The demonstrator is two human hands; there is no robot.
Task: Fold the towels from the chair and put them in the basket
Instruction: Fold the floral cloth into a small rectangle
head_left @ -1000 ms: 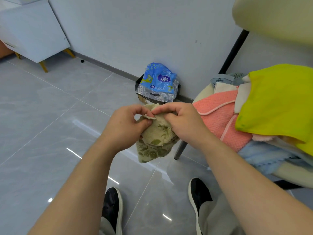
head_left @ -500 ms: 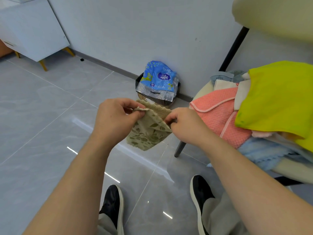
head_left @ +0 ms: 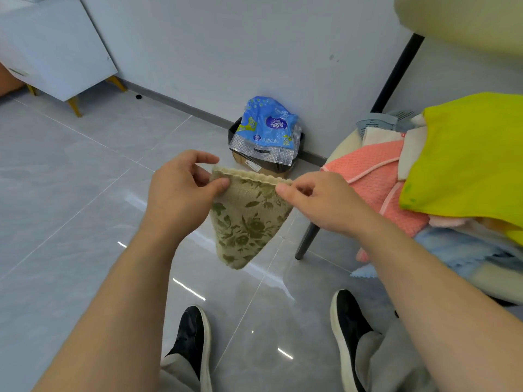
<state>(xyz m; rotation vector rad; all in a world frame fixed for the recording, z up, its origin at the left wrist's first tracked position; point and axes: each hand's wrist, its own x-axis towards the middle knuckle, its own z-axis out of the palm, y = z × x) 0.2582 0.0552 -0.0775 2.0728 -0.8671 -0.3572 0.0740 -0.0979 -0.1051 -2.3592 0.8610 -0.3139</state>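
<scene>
Towels heaped on the chair (head_left: 343,149) crowd the right side: a pink towel (head_left: 376,176) hangs over the seat's front edge, a yellow towel (head_left: 467,159) lies on top, and a pale blue towel (head_left: 458,250) sits beneath. Just left of that edge, in the air over the grey floor (head_left: 70,193), the beige floral towel (head_left: 249,219) hangs in a point, stretched between both hands. The left hand (head_left: 181,193) pinches one top corner, the right hand (head_left: 325,202) the other. Behind it, against the wall, a black bin (head_left: 232,131) holds a blue packet (head_left: 268,128). Two black shoes (head_left: 195,335) stand below, and a white cabinet (head_left: 56,52) sits far left.
</scene>
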